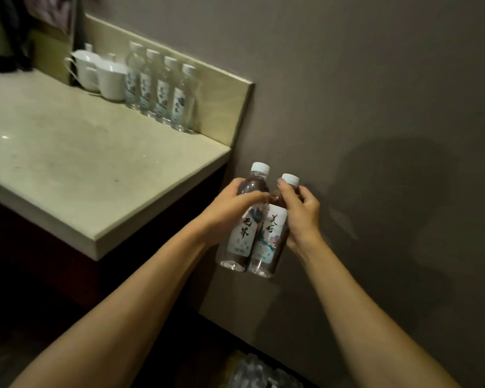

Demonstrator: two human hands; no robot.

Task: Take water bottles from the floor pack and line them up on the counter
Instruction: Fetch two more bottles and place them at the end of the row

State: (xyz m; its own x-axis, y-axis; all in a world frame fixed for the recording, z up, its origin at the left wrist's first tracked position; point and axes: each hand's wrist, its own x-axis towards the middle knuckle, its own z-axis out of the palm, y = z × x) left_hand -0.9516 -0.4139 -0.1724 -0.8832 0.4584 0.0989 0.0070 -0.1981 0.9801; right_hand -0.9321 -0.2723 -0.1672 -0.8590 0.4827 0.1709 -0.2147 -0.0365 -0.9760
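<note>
1. Both hands grip bottles in mid-air at centre right of the frame: the left hand point(230, 207) wraps its fingers round the shoulder of the left-hand water bottle point(242, 219), and the right hand point(301, 211) curls round the neck and upper body of the right-hand water bottle point(272, 233).
2. These two held bottles touch side by side, tilted slightly with white caps uppermost, each with a pale label bearing dark brush characters.
3. They hang off the counter's right end, in front of the grey wall point(375, 79) and lower than the counter top.
4. On the beige stone counter point(81, 163), in the upper left of the frame, four water bottles point(160, 88) stand upright in a close row along the backsplash point(224, 107), caps white, neighbours touching or nearly so.
5. Left of that row, two white lidded cups point(101, 72) stand beside each other against the same backsplash.
6. A dark object, possibly a kettle, sits at the far upper left, too cut off to tell.
7. At the bottom centre of the frame, the floor pack point(258, 371) shows as crinkled clear plastic with bottle tops, blurred.
8. Shadows of the arms fall on the wall at right.
</note>
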